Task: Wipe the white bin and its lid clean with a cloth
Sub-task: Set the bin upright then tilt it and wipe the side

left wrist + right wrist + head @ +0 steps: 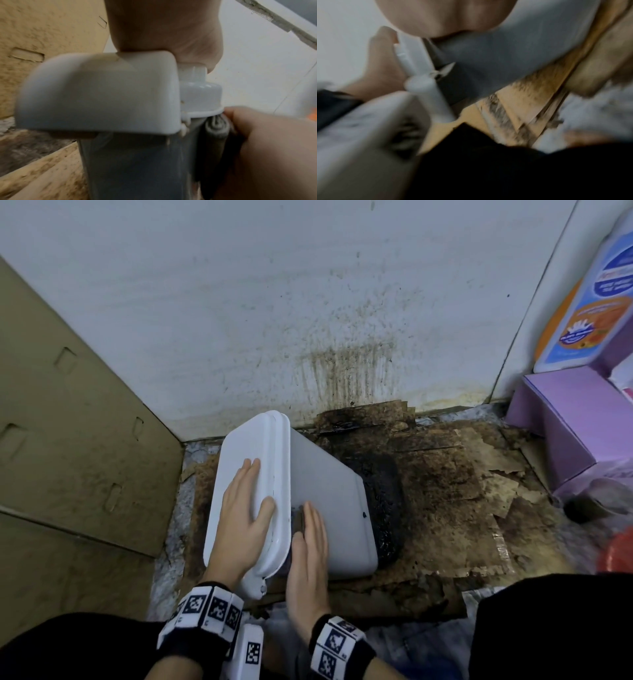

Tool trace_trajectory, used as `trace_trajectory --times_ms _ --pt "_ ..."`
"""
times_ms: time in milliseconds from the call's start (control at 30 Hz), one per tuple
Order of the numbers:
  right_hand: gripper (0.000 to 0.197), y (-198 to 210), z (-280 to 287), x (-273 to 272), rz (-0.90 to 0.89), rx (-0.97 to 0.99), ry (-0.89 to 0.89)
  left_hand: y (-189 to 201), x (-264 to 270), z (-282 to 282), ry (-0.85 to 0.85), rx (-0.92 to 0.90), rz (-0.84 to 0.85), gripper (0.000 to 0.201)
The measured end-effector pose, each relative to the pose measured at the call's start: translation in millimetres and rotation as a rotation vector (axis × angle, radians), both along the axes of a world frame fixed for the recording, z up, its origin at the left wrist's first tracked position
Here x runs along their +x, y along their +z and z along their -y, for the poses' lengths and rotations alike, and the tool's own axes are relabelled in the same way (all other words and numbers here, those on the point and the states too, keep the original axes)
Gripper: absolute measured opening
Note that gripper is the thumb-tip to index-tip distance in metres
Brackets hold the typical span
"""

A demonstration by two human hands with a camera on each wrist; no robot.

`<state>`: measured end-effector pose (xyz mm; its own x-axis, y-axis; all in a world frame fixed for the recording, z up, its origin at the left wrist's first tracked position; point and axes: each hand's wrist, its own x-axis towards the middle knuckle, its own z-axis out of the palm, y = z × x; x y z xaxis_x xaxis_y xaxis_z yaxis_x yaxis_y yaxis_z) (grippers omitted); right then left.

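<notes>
The white bin (329,508) leans tilted on the floor, and its closed lid (246,440) faces up and left. My left hand (245,508) lies flat on the lid with straight fingers, the thumb across the lid's rim. My right hand (310,553) presses flat on the bin's side just below that rim. A dark grey cloth (297,520) sits folded under it. In the left wrist view the folded cloth (216,128) is squeezed between my right hand (265,155) and the bin wall, beside the lid's hinge housing (102,92). The right wrist view is blurred and shows the bin's grey side (505,60).
A stained wall (342,337) stands behind the bin. Dirty, torn cardboard (462,491) with a black patch (387,498) covers the floor. A tall cardboard box (68,440) closes the left. A purple box (575,426) and a bottle (599,302) stand at the right.
</notes>
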<state>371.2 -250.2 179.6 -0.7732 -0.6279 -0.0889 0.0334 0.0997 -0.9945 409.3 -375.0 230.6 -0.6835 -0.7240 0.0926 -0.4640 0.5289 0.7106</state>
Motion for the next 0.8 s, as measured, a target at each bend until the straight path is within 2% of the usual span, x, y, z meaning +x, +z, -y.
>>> trace_trajectory --times_ms 67,133,267,400,500,533,667,800 --pt "0.054 -13 -5 -6 -0.076 0.013 0.033 0 2 1 -0.004 0.001 -0.004 0.065" --pt "0.057 -25 -8 -14 -0.071 0.043 0.035 0 2 3 -0.003 0.009 0.001 0.065" --pt "0.044 -62 -16 -40 0.042 0.115 -0.018 1 3 2 -0.004 0.005 -0.008 0.063" --pt "0.048 -107 -30 -79 0.265 0.291 -0.102 4 2 -1 0.004 0.016 -0.002 0.059" --pt "0.058 -122 -33 -88 0.259 0.377 -0.103 5 -1 -2 0.009 0.018 0.002 0.06" --pt "0.062 -121 -32 -87 0.247 0.386 -0.101 5 -1 -3 0.007 0.017 0.002 0.06" --pt "0.053 -89 -26 -76 0.297 0.326 -0.087 5 -2 -3 0.007 0.014 0.004 0.06" --pt "0.059 -49 -17 -55 0.178 0.237 -0.047 4 -6 -4 0.001 -0.002 0.008 0.062"
